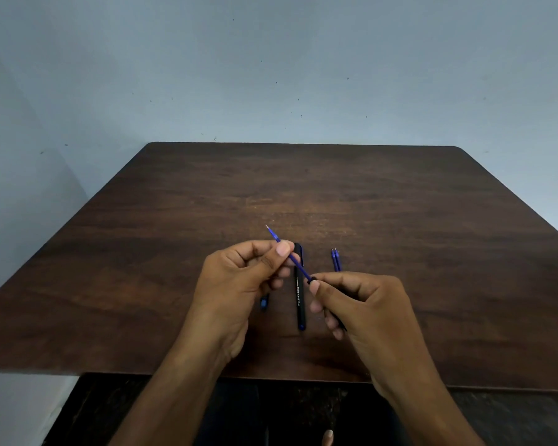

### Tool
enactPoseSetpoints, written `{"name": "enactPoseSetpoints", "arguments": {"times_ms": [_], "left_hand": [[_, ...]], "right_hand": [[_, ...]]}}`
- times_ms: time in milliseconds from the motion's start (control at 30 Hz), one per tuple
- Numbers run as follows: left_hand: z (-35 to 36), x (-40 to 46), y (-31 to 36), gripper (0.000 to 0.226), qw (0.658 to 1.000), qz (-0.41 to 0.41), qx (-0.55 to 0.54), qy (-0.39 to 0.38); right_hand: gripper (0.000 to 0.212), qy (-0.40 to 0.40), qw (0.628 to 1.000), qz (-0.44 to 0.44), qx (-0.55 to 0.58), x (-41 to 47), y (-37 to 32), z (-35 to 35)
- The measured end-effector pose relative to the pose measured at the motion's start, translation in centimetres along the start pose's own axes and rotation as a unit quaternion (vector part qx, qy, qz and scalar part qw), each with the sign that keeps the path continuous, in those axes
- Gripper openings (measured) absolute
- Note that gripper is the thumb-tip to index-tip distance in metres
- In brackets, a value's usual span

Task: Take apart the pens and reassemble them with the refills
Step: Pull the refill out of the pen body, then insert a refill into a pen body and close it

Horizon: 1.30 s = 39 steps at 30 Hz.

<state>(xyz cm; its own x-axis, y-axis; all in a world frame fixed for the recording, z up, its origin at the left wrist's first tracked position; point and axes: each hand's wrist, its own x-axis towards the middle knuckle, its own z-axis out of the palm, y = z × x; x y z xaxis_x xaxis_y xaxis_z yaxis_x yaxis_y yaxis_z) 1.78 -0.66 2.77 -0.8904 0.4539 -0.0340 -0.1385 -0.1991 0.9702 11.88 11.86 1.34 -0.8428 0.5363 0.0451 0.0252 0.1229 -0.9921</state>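
Note:
My left hand [239,278] pinches a thin blue refill [295,262] between thumb and fingers; its metal tip points up and to the left. The refill's lower end sits in the mouth of a black pen barrel [335,313], which my right hand [361,310] grips, mostly hiding it. Between my hands a whole black pen [299,300] with white lettering lies lengthwise on the table. Two spare blue refills [336,260] lie side by side just beyond my right hand. A small dark pen part with a blue end [264,303] peeks out under my left hand.
The dark wooden table [303,194] reaches back to a pale blue wall. Its near edge runs just under my forearms, with dark floor below. A toe [328,437] shows at the bottom.

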Motion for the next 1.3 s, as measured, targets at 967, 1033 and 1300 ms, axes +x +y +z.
{"name": "enactPoseSetpoints", "arguments": {"times_ms": [967, 1033, 1300], "left_hand": [[-6.0, 3.0, 2.5, 0.013, 0.938, -0.041, 0.321, 0.125], [-6.6, 3.9, 2.1, 0.017, 0.905, -0.092, 0.391, 0.140], [-6.1, 5.8, 1.3, 0.024, 0.829, -0.130, 0.520, 0.158]], "right_hand": [[0.014, -0.012, 1.000, 0.008, 0.000, -0.3, -0.3, 0.5], [0.015, -0.013, 1.000, 0.013, 0.009, -0.4, -0.3, 0.8], [0.013, -0.018, 1.000, 0.017, 0.003, -0.4, -0.2, 0.9]]}}
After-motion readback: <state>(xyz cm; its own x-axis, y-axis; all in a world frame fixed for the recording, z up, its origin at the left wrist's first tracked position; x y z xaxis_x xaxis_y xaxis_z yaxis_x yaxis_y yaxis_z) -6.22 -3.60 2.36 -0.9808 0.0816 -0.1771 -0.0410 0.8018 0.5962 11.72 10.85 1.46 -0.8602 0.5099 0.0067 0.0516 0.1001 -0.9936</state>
